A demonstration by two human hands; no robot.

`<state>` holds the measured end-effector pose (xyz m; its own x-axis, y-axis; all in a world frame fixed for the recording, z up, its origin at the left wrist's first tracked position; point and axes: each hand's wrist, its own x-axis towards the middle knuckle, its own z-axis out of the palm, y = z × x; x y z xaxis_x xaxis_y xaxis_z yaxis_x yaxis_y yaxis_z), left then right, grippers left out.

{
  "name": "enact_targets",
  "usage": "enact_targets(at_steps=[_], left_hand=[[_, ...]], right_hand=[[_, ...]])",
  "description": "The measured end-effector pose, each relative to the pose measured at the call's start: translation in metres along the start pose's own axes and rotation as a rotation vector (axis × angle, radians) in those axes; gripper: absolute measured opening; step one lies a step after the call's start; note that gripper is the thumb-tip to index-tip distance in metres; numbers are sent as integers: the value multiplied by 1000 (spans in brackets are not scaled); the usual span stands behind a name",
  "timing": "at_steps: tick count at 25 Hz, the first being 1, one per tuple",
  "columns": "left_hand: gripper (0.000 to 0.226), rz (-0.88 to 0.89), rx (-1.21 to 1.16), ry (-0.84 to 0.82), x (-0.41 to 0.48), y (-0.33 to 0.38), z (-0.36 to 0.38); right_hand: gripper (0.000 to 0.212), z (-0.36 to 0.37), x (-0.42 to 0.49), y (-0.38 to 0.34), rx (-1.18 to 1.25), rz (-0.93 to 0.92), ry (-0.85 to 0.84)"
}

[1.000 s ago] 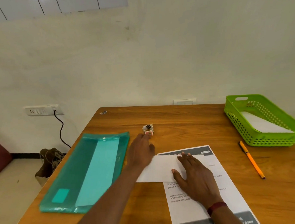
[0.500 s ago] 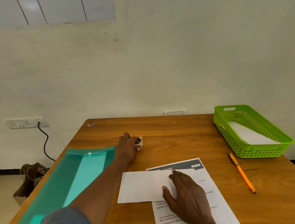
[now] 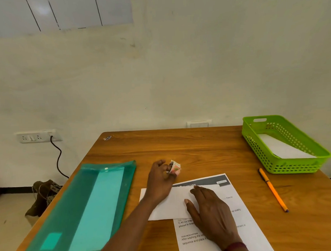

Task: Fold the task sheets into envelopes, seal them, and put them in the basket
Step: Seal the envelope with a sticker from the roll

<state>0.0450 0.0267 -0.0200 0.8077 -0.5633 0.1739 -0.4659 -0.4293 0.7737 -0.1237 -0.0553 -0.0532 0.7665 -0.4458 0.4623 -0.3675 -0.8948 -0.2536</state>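
The left hand [image 3: 159,179] has grasped the small sticker roll [image 3: 175,167] and drawn it back toward the folded sheet [image 3: 168,205].

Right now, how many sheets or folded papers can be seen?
3: a white folded paper under the right hand, a printed task sheet beneath it, and white paper in the green plastic basket, possibly several stacked.

The table [image 3: 209,146] lies bare along its far edge, from the far left corner across to the green basket [image 3: 288,169] at the far right corner. The teal folder [image 3: 85,208] fills the left edge. An orange pen [image 3: 273,190] lies slantwise near the right edge — bare wood on both sides of it. The printed sheet [image 3: 247,233] covers the near middle.
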Motion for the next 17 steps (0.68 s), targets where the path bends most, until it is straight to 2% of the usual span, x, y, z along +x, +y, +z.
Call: enact_targets(at_steps=[3,9,17], left_hand=[[21,28,-95,-1,-35,5,3],[35,109,-93,84,-64,-17,9],[26,261,-65,105,-67,-18,12]], right_hand=[[44,-3,2,-2,35,-9,49],[33,-8,-2,-1,149,-20,100],[30,-2,0,4,137,-120,114]])
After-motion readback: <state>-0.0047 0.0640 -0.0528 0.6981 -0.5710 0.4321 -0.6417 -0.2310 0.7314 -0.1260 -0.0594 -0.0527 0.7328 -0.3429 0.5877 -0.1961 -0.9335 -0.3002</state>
